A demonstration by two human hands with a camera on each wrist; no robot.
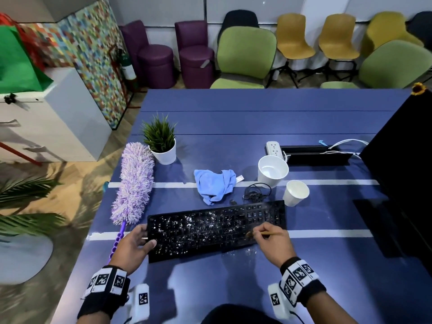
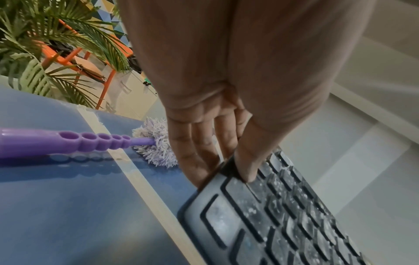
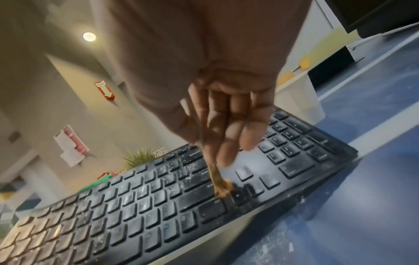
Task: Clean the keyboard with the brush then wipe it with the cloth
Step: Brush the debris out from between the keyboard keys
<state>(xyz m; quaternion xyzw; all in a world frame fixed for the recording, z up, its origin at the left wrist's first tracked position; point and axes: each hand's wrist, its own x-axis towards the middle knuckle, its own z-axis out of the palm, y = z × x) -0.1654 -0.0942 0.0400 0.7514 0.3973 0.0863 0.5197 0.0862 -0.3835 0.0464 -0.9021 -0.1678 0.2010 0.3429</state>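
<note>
brushing step, cloth not yet used.
right hand pinches brush near arrow keys; left hand clamps keyboard end; next: sweep left across remaining white debris.

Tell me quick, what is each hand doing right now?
Left hand: grips the keyboard by its left end.
Right hand: pinches a small brush, bristles on the keys.
</note>
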